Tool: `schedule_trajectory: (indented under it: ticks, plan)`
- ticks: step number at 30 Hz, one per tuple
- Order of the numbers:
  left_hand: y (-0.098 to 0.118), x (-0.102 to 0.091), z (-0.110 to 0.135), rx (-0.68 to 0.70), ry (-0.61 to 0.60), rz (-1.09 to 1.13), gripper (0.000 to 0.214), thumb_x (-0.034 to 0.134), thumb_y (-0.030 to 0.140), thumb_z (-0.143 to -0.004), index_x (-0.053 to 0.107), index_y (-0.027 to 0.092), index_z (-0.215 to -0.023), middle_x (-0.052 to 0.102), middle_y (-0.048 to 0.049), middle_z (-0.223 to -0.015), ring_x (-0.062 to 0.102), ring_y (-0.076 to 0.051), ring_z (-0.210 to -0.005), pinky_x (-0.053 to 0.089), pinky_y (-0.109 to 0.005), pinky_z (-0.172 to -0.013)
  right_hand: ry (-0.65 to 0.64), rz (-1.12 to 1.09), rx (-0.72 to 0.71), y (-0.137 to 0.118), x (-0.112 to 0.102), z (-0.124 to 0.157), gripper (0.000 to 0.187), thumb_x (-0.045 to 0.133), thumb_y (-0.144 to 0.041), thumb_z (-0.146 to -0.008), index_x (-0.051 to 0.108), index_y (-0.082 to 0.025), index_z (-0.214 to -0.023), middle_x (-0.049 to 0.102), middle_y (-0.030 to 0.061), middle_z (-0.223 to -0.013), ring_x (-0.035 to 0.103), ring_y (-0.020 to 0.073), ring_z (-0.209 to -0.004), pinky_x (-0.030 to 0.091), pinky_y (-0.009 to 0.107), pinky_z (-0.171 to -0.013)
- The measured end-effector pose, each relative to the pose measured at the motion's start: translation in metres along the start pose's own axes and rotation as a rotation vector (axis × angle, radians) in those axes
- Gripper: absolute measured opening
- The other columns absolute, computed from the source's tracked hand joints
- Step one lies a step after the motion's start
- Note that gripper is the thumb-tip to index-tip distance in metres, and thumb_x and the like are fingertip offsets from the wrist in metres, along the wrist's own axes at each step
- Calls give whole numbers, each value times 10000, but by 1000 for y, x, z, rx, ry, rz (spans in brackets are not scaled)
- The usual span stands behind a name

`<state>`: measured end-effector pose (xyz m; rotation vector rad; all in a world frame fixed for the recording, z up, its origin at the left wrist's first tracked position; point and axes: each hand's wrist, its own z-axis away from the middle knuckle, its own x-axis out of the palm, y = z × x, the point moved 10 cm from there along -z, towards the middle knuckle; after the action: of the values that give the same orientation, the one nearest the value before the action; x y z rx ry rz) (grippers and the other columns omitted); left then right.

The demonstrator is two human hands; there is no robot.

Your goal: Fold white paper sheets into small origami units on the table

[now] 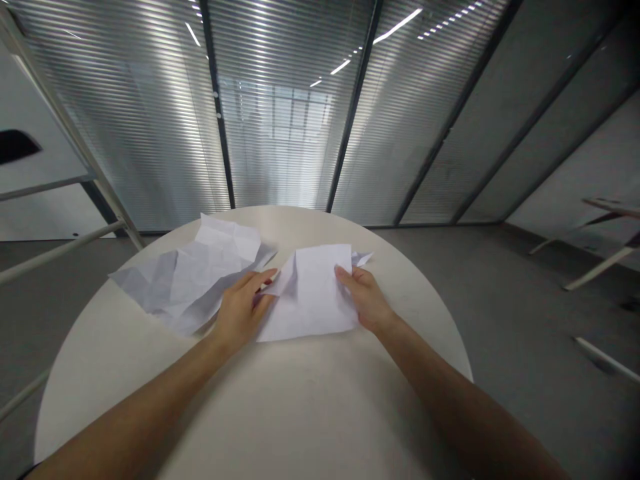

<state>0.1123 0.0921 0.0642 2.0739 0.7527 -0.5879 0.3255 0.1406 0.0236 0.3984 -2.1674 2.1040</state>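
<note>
A folded sheet of white paper (pixel 320 287) is between my hands, over the middle of the round table. My right hand (pixel 369 297) grips its right edge, thumb on top and the other fingers behind it. At the left side, my left hand (pixel 245 303) holds a raised, bent flap of the same sheet between thumb and fingers. A small pointed piece of paper (pixel 362 259) sticks out past the upper right corner; whether it belongs to the sheet I cannot tell. Beyond my left hand lie creased, crumpled white sheets (pixel 200 267), partly overlapping.
The round white table (pixel 310 407) has a curved far edge near a glass wall with blinds (pixel 280 133). A whiteboard on a metal frame (pixel 115 207) stands close at the left. At the right, table legs (pixel 600 267) stand on the grey floor (pixel 480 287).
</note>
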Motion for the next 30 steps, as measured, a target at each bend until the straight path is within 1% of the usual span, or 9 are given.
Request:
schedule_trajectory:
  ticks: [4, 6, 10, 13, 18, 21, 22, 25, 30]
  plan:
    - [-33, -18, 5, -292, 216, 176, 322, 522, 399, -845, 651, 141, -702, 631, -19, -652, 571, -168, -626, 431, -255, -595, -90, 22, -16, 2, 7, 0, 285, 689, -397, -714, 697, -188, -907, 724, 35, -789, 656, 201, -702, 477, 314, -664]
    - [-47, -14, 9, -432, 255, 413, 351, 555, 453, -816, 650, 130, -716, 650, -23, -668, 571, -161, -611, 422, -239, -551, -87, 34, -31, 2, 7, -1, 278, 673, -398, -732, 699, -183, -907, 726, 39, -813, 657, 206, -757, 475, 318, -705]
    - [-50, 17, 15, -648, 169, 857, 440, 588, 537, -767, 655, 108, -837, 674, -50, -689, 602, -174, -613, 453, -248, -543, -54, 13, 38, 8, 7, 1, 291, 685, -413, -716, 698, -174, -883, 729, 49, -824, 659, 217, -770, 484, 326, -708]
    - [-49, 22, 14, -669, 166, 958, 452, 577, 538, -778, 637, 117, -932, 681, -62, -754, 629, -184, -673, 487, -263, -595, -29, -9, 100, 11, 8, 4, 302, 706, -414, -688, 692, -164, -859, 730, 55, -802, 662, 219, -730, 497, 325, -681]
    - [-33, -22, -2, -280, 210, 659, 571, 566, 459, -810, 390, 255, -1313, 595, -85, -1155, 613, -200, -938, 510, -336, -775, 45, -25, 133, 9, -2, 5, 293, 705, -405, -680, 678, -177, -863, 732, 65, -809, 670, 237, -724, 518, 339, -630]
    - [14, -45, -2, 135, 148, 205, 685, 650, 470, -738, 382, 262, -1334, 363, -115, -1423, 420, -293, -1243, 384, -464, -997, 104, 20, 119, 9, -12, 2, 267, 696, -408, -684, 673, -185, -828, 731, 72, -785, 673, 250, -718, 524, 348, -603]
    - [32, -47, 2, 270, 133, 73, 692, 672, 503, -707, 426, 257, -1306, 371, -112, -1420, 370, -319, -1280, 328, -493, -1037, 121, 32, 111, 9, -14, 1, 261, 695, -407, -683, 672, -188, -823, 730, 73, -781, 673, 253, -717, 525, 350, -598]
    - [73, -34, 17, 555, 69, -195, 659, 692, 564, -666, 520, 260, -1224, 528, -90, -1298, 388, -335, -1263, 289, -502, -1054, 167, 50, 102, 12, -16, 1, 235, 695, -390, -679, 668, -199, -813, 729, 69, -772, 671, 257, -709, 525, 356, -590]
    - [93, -3, 27, 697, -13, -475, 382, 560, 304, -852, 529, 187, -1215, 601, -96, -1229, 502, -289, -1165, 364, -462, -981, 202, 64, 102, 13, -10, 7, 191, 690, -360, -685, 670, -213, -805, 722, 64, -748, 672, 257, -751, 523, 358, -618]
